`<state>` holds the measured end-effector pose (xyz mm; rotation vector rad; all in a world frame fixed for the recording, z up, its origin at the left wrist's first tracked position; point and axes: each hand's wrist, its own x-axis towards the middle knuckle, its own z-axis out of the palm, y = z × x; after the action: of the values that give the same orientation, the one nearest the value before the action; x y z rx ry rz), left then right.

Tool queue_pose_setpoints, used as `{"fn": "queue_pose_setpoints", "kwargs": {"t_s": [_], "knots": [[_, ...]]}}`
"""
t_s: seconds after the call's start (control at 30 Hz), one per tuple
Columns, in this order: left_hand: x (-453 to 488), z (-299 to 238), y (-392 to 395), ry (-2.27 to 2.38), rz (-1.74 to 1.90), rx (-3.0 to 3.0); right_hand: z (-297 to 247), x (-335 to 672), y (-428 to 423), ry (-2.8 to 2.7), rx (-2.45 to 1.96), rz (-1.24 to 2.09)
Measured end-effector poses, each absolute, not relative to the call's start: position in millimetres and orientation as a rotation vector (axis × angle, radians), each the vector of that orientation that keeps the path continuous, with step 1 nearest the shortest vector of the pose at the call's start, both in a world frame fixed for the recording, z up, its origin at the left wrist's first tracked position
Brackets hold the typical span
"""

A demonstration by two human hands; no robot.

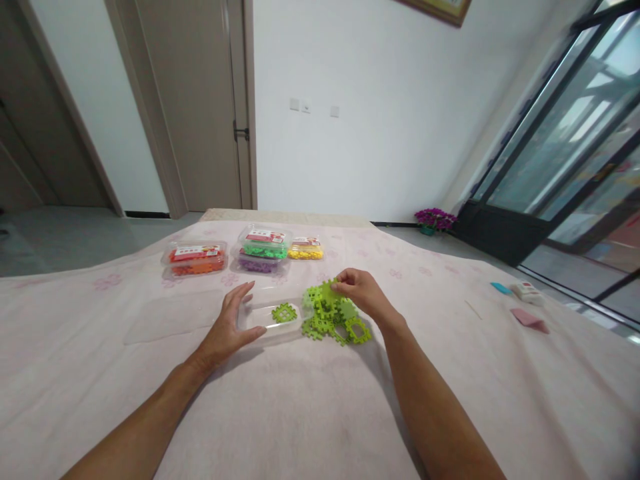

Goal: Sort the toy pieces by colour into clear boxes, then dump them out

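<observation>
A clear plastic container point(260, 317) lies on the cloth, with a single lime-green notched building piece point(284, 313) inside it. My left hand point(231, 323) spans its left end, thumb on the near side and fingers along the far side. At the container's right end is a heap of lime-green notched pieces point(330, 320), some solid and some with open centres. Over the heap, my right hand point(361, 291) pinches one green piece point(327, 291) between thumb and fingers.
Behind the container stand labelled clear boxes of orange-red pieces point(197, 259), green pieces point(265, 241), purple pieces point(260, 263) and yellow pieces point(306, 249). A transparent lid-like sheet point(170, 320) lies left. To the right are a blue item point(501, 288), a white device point(527, 293) and pink paper point(530, 319).
</observation>
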<state>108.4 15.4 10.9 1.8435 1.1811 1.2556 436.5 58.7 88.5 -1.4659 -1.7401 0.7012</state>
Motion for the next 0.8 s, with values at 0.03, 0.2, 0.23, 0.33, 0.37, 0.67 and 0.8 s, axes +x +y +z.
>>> {"fn": "queue_pose_setpoints", "kwargs": {"t_s": [0.03,0.2,0.23,0.33,0.37,0.67,0.8], "knots": [[108.5,10.9,15.5,1.179,1.262,1.84,86.7,427.2,57.8,-1.663,-1.406,0.774],[108.4,9.7,16.9,1.184,1.287,1.897,74.4,375.5,46.7,-1.483,-1.298,1.166],[108.2,8.7,17.3,1.18,1.284,1.907,72.1,368.5,44.9,-1.499,-1.286,1.207],[107.2,5.3,18.2,1.16,1.269,1.909,68.6,362.5,44.5,-1.553,-1.301,1.138],[106.9,4.4,18.4,1.153,1.265,1.908,68.8,365.8,46.0,-1.571,-1.334,1.058],[107.4,4.7,19.2,1.128,1.277,1.918,80.6,421.5,55.3,-2.122,-1.805,0.424],[106.9,2.4,19.9,1.131,1.284,1.911,75.8,423.5,55.4,-2.243,-1.917,0.427]]}}
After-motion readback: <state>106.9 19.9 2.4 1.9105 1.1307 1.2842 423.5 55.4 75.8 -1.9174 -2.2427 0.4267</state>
